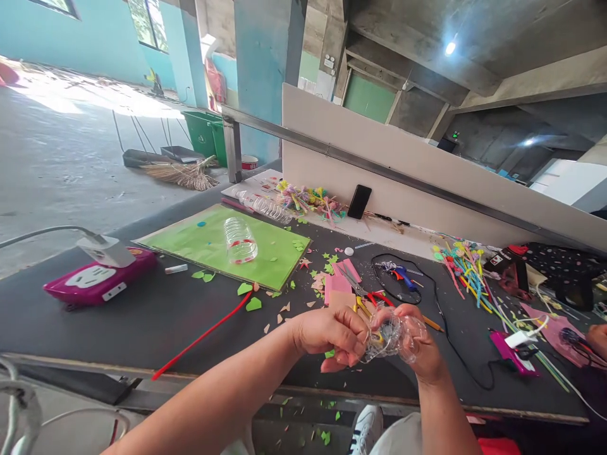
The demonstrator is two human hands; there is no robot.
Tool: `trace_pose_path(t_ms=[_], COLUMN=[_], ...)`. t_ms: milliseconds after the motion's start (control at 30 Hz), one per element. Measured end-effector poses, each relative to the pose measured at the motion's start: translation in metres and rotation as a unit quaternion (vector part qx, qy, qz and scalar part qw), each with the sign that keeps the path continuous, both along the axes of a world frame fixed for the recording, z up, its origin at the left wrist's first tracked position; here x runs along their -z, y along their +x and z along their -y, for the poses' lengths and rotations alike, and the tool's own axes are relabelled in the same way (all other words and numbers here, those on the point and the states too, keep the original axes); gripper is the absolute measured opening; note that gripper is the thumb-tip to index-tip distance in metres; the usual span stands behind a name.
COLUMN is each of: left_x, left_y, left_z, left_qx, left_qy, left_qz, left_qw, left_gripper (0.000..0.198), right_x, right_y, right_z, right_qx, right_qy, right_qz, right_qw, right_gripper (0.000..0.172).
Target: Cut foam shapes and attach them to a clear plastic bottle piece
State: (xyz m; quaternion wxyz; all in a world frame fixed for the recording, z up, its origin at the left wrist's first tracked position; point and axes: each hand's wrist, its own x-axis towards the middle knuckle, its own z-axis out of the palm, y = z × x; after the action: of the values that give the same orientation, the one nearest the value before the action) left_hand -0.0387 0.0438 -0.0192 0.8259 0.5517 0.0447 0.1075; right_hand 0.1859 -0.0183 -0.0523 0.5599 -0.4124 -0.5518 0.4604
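In the head view, a crumpled-looking clear plastic bottle piece (391, 338) is held up over the table's front part. My left hand (334, 335) pinches its left edge with bent fingers. Wrapped round its right side is my right hand (422, 344), fingers curled. Behind the hands lie scissors (351, 277) with red handles, yellow-handled scissors (364, 308) partly hidden, and pink paper (334, 291). A cut clear bottle section (239, 241) with red marks stands on a green sheet (190, 243) to the left.
A magenta power strip (102, 278) and red pipe cleaner (203, 341) are at left. A blue glue gun (405, 277) with black cord lies beyond my right hand. Colourful pipe cleaners (467, 268), a phone (359, 201) and another bottle (263, 205) are farther back. Another person's hand (597, 340) shows at right.
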Motion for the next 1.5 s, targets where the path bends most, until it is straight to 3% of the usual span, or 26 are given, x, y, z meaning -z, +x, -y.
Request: trace_pose_path(t_ms=[267,467,767,900,1033,1233,1300,1400,1500], left_x=[0.006,0.001,0.009,0.011,0.014,0.018,0.017,0.015,0.017], left_y=[0.0,0.0,-0.005,-0.001,0.01,0.015,0.014,0.013,0.016], left_z=[-0.003,-0.001,-0.012,-0.01,-0.006,-0.008,-0.01,-0.01,-0.011], left_qx=[0.042,0.07,0.004,-0.062,-0.177,-0.285,-0.348,-0.466,-0.511], left_qy=[-0.026,0.014,0.016,-0.016,-0.075,-0.037,-0.005,0.075,0.142], left_qz=[-0.037,-0.043,-0.075,-0.031,0.034,0.07,0.075,0.092,0.095], left_qw=[0.998,0.997,0.997,0.997,0.981,0.955,0.934,0.877,0.843], left_gripper=[0.013,0.014,0.016,0.021,0.029,0.038,0.034,0.024,0.045], right_x=[-0.008,-0.006,-0.003,0.001,0.005,0.005,0.005,0.004,0.006], right_y=[-0.006,-0.007,0.007,0.005,-0.008,-0.023,-0.024,-0.025,-0.025], right_z=[0.0,0.001,-0.003,-0.008,-0.014,-0.017,-0.017,-0.018,-0.019], right_qx=[-0.043,-0.097,-0.167,-0.133,-0.102,-0.105,-0.109,-0.12,-0.134], right_qy=[0.027,0.037,-0.001,0.001,0.009,-0.065,-0.074,-0.09,-0.112], right_qz=[-0.042,-0.021,0.003,-0.037,-0.117,-0.21,-0.234,-0.259,-0.278], right_qw=[0.998,0.994,0.986,0.99,0.988,0.97,0.963,0.954,0.945], right_gripper=[0.042,0.036,0.039,0.044,0.047,0.044,0.041,0.036,0.034])
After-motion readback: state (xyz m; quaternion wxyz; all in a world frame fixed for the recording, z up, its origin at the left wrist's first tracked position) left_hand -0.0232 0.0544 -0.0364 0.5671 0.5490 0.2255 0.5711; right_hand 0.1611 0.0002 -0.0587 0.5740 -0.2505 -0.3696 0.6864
